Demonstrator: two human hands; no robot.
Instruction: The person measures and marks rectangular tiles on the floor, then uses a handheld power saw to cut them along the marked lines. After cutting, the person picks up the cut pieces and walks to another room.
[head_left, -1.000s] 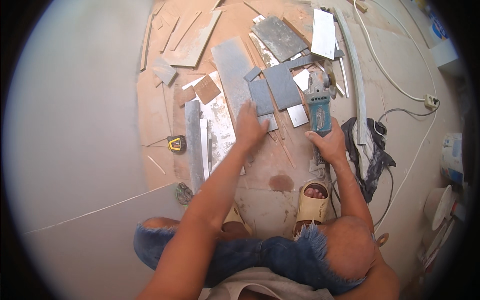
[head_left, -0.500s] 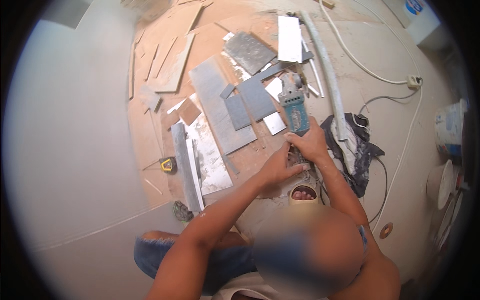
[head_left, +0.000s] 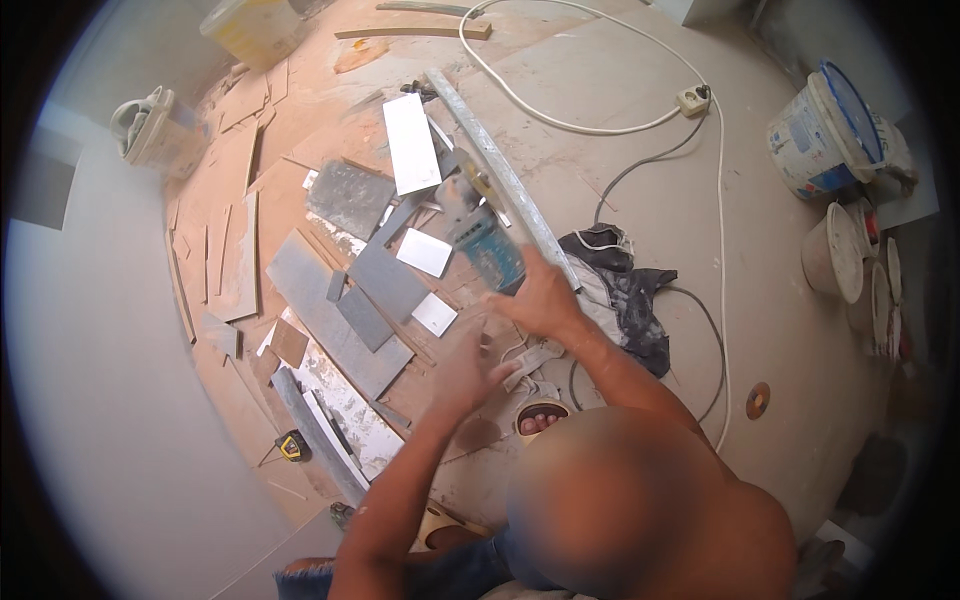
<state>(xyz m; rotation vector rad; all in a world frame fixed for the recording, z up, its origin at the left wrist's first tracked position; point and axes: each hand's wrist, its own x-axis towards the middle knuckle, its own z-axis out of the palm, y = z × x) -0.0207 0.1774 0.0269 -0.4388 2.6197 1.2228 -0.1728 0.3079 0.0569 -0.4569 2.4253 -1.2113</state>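
Observation:
My right hand [head_left: 548,298] is wrapped around the body of a teal angle grinder [head_left: 488,250], whose grey head points away from me. A disc [head_left: 480,180] shows at the grinder's head, blurred. Apart from the tool, my left hand [head_left: 465,375] hangs in the air, its thumb and fingers spread and holding nothing. Left of the grinder lie cut grey tile pieces [head_left: 388,283] and a small white tile piece [head_left: 424,252]. A larger white tile [head_left: 410,145] lies beyond them. The grinder's rear end is hidden by my right hand.
A long metal bar [head_left: 505,170] lies right of the grinder, beside a crumpled black bag [head_left: 635,310]. A white extension cord [head_left: 560,128] with a socket [head_left: 692,100] curves across the floor. Buckets [head_left: 815,140] line the right side. A tape measure [head_left: 292,446] lies at left.
My left hand has come off the grinder's rear end and moved away to its left. My right hand still holds the grinder, now tilted further left. The view has shifted rightward.

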